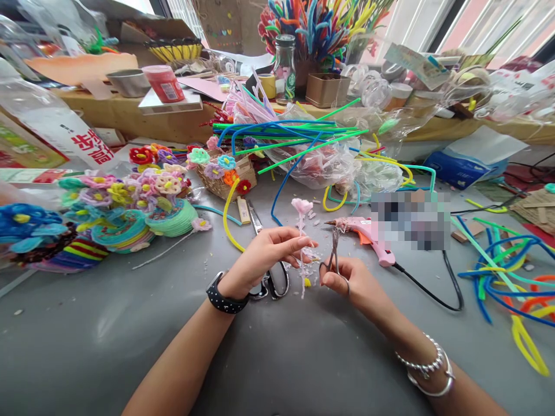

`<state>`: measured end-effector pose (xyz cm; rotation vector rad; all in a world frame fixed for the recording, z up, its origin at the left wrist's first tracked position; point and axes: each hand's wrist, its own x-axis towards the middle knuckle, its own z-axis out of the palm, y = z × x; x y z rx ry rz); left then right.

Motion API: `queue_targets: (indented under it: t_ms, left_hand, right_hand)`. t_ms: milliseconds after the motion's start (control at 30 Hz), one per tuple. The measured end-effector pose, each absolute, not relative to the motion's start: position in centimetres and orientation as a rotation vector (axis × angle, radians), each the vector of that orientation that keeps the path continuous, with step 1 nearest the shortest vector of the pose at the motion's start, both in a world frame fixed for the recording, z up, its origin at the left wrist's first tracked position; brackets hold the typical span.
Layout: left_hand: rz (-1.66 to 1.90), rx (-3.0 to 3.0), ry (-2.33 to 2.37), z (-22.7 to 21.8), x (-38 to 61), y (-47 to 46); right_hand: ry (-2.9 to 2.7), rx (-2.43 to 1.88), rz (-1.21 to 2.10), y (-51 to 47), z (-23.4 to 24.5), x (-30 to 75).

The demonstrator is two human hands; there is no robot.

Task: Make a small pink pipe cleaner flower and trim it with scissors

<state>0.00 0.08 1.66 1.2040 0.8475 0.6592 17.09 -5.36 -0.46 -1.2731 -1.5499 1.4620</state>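
My left hand (265, 254) pinches the thin stem of a small pink pipe-cleaner flower (302, 206), holding it upright over the grey table (108, 341). My right hand (347, 283) grips a small pair of scissors (334, 247), blades pointing up, just right of the stem. A larger pair of scissors (269, 271) lies on the table under my left hand. A pink hot glue gun (368, 234) rests behind my right hand, its black cord (433, 294) trailing right. Small pink trimmings are scattered around the stem.
Finished pipe-cleaner flower baskets (130, 208) stand at left, a wicker basket (225, 173) behind. A plastic bag with long pipe cleaners (312, 144) lies at centre back, loose pipe cleaners (511, 271) at right. Jars, a bottle (285, 66) and boxes line the wooden shelf.
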Motion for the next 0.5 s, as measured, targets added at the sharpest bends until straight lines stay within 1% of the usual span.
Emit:
queue_targets:
  t_ms: [133,300,500]
  left_hand:
    - [0.601,1.189,0.724,1.75,0.11,-0.36]
    - [0.507,1.235,0.581,1.57,0.40,-0.71]
    - [0.500,1.208,0.555,1.50,0.24,-0.59]
  right_hand:
    - [-1.587,-1.151,1.563,-5.43,-0.81,16.74]
    - [-1.654,-1.097,1.606,-5.64,-1.42,16.32]
    - [-1.583,-0.940,1.780,-5.66,-1.34,16.24]
